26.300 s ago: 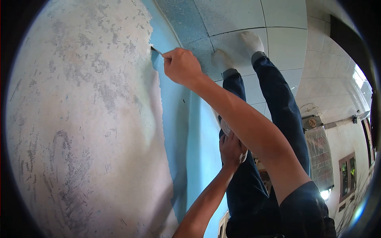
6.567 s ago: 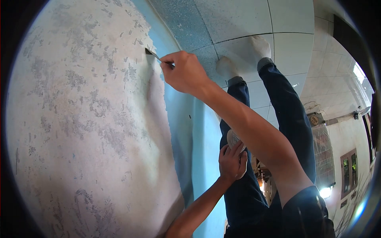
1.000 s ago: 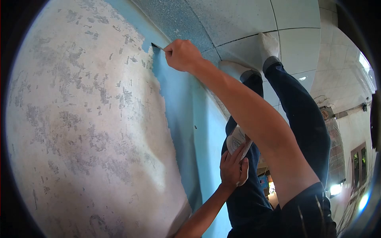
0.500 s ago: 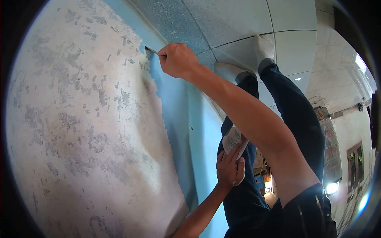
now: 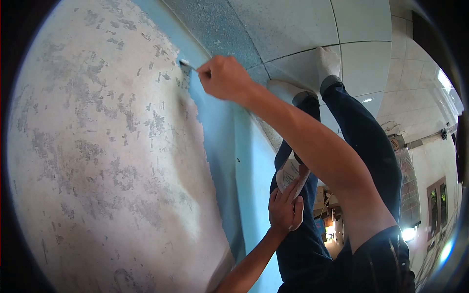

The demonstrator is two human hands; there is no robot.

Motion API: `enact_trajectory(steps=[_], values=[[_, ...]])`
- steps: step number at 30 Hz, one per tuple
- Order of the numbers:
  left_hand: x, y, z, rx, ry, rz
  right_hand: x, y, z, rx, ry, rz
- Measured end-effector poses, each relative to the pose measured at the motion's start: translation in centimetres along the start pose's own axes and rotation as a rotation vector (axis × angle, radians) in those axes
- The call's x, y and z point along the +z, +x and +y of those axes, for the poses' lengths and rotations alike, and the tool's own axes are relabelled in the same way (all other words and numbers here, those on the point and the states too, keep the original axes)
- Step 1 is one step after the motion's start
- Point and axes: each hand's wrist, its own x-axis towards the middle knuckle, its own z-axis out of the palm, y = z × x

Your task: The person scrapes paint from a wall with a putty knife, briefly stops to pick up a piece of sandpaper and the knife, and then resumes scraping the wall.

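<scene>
My right hand is closed around a small putty knife. Its blade meets the wall where the rough whitish surface borders a blue painted band. A little white material shows near the blade tip. Lower down, close to my leg, my left hand grips a whitish printed container. My right forearm passes close to its upper end, and what is inside cannot be made out. White residue marks the edge of my left palm.
Grey patches dot the wall. Pale floor tiles and a speckled blue-grey strip run along its base. My feet in light socks stand on the tiles. Further back are boxes, a lit lamp and a window.
My right hand has shifted slightly right and its wrist has turned, with the putty knife blade still at the border. White material now shows by the blade. My left hand stays nearly still.
</scene>
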Motion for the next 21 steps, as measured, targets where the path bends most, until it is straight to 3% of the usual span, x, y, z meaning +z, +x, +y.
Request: enact_trajectory(steps=[3, 8, 12, 18, 21], values=[[-0.2, 0.1, 0.5, -0.024, 0.003, -0.011, -0.8, -3.1, -1.0, -0.053, 0.0, -0.039], [-0.4, 0.0, 0.6, -0.099, -0.003, -0.064, 1.2, -0.9, 0.0, -0.042, -0.036, 0.101], [0.1, -0.5, 0.0, -0.051, 0.013, -0.046, 1.7, 0.2, 0.3, -0.021, -0.026, 0.157], [0.2, -0.7, 0.1, -0.082, -0.01, -0.05, 0.5, -2.7, -0.2, -0.132, 0.026, 0.112], [0.1, -0.5, 0.4, -0.061, 0.004, -0.038, 0.3, -0.8, -0.8, -0.007, 0.018, 0.03]])
